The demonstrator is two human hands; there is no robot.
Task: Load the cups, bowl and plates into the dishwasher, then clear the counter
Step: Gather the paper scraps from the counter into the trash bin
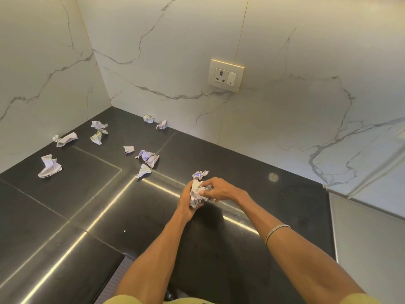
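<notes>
Black counter (65, 205) front half bare: wide open run from left edge across to both hands. Obstacles sit toward back: crumpled paper scraps scattered near left wall, largest scrap (50, 166) by left edge, folded scrap (65, 139) and pair (99, 132) nearer back left corner. Two scraps (155, 121) against back wall. Cluster (146, 157) mid-counter, gaps between pieces passable. One scrap (200, 174) just beyond hands. Socket plate (226, 75) on back wall, well above counter. Right back stretch bare to right edge.
</notes>
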